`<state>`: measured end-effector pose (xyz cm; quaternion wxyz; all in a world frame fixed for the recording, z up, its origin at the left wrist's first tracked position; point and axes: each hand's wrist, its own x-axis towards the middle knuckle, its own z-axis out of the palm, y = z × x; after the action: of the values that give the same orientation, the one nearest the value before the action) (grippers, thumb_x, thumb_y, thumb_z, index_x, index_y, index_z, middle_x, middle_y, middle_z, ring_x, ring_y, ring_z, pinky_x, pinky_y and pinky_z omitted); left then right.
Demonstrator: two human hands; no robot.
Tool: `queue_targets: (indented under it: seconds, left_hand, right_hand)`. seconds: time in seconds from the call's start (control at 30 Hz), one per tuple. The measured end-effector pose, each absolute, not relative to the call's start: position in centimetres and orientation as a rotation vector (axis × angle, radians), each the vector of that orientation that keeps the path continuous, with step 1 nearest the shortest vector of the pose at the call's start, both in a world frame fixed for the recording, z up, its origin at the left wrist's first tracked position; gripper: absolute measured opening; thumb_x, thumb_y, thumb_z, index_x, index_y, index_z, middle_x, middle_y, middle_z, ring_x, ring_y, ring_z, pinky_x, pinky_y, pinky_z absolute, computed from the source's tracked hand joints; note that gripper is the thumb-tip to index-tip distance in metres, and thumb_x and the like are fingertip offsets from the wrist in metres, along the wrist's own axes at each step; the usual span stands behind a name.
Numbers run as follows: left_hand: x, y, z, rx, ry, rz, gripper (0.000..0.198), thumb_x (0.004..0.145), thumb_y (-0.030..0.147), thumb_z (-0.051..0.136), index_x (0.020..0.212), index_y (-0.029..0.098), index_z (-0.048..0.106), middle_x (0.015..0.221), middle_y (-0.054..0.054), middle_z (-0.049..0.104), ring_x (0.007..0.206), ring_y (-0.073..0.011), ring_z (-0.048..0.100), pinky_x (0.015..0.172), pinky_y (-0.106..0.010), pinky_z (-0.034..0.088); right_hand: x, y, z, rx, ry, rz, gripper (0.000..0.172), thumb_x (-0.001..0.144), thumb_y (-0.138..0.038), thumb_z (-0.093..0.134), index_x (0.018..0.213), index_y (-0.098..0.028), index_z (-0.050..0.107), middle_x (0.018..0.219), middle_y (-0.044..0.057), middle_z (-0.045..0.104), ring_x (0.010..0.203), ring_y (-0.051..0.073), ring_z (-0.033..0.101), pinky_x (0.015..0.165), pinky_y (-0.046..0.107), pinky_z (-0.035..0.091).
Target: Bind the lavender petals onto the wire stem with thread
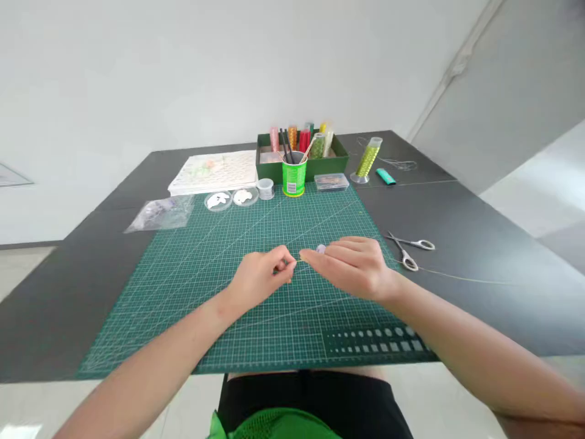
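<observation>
Both hands meet over the middle of a green cutting mat. My left hand is curled, its fingertips pinching something tiny that I cannot make out, perhaps the end of a thin wire. My right hand faces it, fingers pinched toward the same spot, with a small pale bead showing just above its fingers. A fine thread runs off to the right across the dark table.
Scissors lie right of the mat. At the back stand a green cup of sticks, a green box of bead tubes, small dishes, a wire spool, a teal lighter, a patterned sheet and a plastic bag.
</observation>
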<state>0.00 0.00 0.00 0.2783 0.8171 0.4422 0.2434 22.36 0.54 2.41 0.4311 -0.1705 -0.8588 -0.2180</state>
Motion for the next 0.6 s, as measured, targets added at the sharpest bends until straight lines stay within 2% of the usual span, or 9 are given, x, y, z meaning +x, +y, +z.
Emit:
queue_targets:
  seconds: [0.3, 0.5, 0.6]
  left_hand:
    - [0.2, -0.3, -0.3, 2.363, 1.028, 0.653, 0.008, 0.095, 0.02, 0.06, 0.087, 0.021, 0.061, 0.069, 0.007, 0.074, 0.061, -0.0104, 0.069, 0.059, -0.02, 0.043]
    - [0.4, -0.8, -0.3, 2.238, 0.942, 0.688, 0.009, 0.092, 0.017, 0.062, 0.084, 0.02, 0.061, 0.07, 0.006, 0.075, 0.063, -0.0102, 0.07, 0.062, -0.019, 0.047]
    - [0.4, -0.9, 0.0, 2.134, 0.906, 0.702, 0.009, 0.091, 0.015, 0.063, 0.083, 0.019, 0.062, 0.071, 0.006, 0.076, 0.062, -0.0088, 0.07, 0.061, -0.018, 0.047]
  right_hand:
    - [22.8, 1.2, 2.2, -0.554, -2.113, -0.386, 0.012, 0.098, -0.015, 0.061, 0.092, -0.016, 0.071, 0.053, -0.007, 0.056, 0.046, 0.007, 0.049, 0.047, 0.022, 0.039]
    - [22.7, 1.8, 1.8, -0.597, -2.06, -0.219, 0.013, 0.098, -0.018, 0.065, 0.09, -0.015, 0.076, 0.059, -0.002, 0.068, 0.049, 0.007, 0.057, 0.05, 0.021, 0.044]
    - [22.7, 2.1, 1.5, -0.682, -2.006, -0.066, 0.014, 0.097, -0.021, 0.067, 0.089, -0.016, 0.078, 0.067, 0.0, 0.074, 0.049, 0.006, 0.056, 0.049, 0.02, 0.043]
